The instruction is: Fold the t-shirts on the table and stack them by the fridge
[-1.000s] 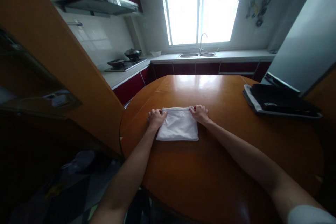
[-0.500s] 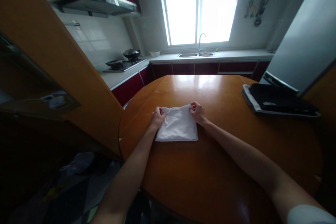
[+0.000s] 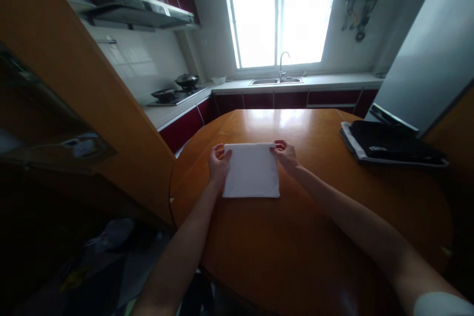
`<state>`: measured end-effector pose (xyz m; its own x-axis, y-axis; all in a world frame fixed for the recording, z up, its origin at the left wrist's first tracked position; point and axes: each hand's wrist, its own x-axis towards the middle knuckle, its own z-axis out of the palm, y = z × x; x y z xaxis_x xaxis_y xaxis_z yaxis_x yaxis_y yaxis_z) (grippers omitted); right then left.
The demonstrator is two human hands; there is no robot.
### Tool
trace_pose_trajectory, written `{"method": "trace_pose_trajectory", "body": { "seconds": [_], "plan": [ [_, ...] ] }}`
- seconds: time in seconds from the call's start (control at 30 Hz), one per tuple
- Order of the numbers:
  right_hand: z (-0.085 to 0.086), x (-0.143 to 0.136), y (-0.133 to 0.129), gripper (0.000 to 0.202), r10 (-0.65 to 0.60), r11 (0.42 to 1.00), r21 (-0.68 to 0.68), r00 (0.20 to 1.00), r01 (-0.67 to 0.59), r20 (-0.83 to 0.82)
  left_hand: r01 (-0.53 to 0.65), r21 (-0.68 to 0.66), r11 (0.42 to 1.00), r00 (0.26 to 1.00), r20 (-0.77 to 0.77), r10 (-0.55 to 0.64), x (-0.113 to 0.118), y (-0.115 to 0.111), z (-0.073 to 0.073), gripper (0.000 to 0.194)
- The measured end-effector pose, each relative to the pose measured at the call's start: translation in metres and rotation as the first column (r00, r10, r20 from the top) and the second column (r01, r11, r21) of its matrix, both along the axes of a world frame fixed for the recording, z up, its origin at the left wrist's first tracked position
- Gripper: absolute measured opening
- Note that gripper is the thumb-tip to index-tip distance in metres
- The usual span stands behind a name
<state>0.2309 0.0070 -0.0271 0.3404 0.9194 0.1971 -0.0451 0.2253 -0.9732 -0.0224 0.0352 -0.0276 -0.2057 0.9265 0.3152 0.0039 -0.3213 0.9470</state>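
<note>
A white folded cloth [image 3: 252,172], perhaps a garment, makes a smooth, near-square bundle on the wooden table [image 3: 296,237]. My left hand [image 3: 219,163] pinches its far left corner, thumb on top and fingers behind. At the far right corner, my right hand [image 3: 285,153] grips it the same way. The far edge between the hands is pulled straight and looks slightly raised; the near edge rests on the tabletop. My fingertips are partly hidden behind the cloth.
A stack of folded dark and white clothes [image 3: 388,140] lies on the table's right side. Beyond the table are a counter with a sink [image 3: 276,81] and a stove with pans [image 3: 187,80]. A wooden partition [image 3: 122,123] stands close on the left.
The cloth's wrinkled surface and uneven far edge have become smooth and straight. Both hands have shifted slightly outward, still holding the far corners.
</note>
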Motion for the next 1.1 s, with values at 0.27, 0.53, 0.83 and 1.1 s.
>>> {"method": "trace_pose_trajectory", "body": {
  "seconds": [0.27, 0.53, 0.83, 1.1],
  "plan": [
    [0.063, 0.057, -0.035, 0.037, -0.029, 0.940, 0.341, 0.995, -0.005, 0.094, 0.163, 0.222, 0.961, 0.984, 0.030, -0.174, 0.033, -0.006, 0.062, 0.049],
    [0.103, 0.161, -0.093, 0.046, -0.227, 0.902, 0.420, 0.940, 0.104, 0.256, 0.448, 0.280, 0.849, 0.894, -0.115, -0.433, 0.136, -0.006, 0.110, 0.046],
    [0.106, 0.301, -0.155, 0.044, -0.491, 0.836, 0.442, 0.804, 0.327, 0.335, 0.663, 0.339, 0.668, 0.731, -0.099, -0.675, 0.297, -0.025, 0.100, 0.030],
    [0.119, 0.404, -0.190, 0.040, -0.688, 0.703, 0.572, 0.608, 0.422, 0.397, 0.737, 0.370, 0.566, 0.624, -0.049, -0.780, 0.410, -0.045, 0.101, 0.030]
  ]
}}
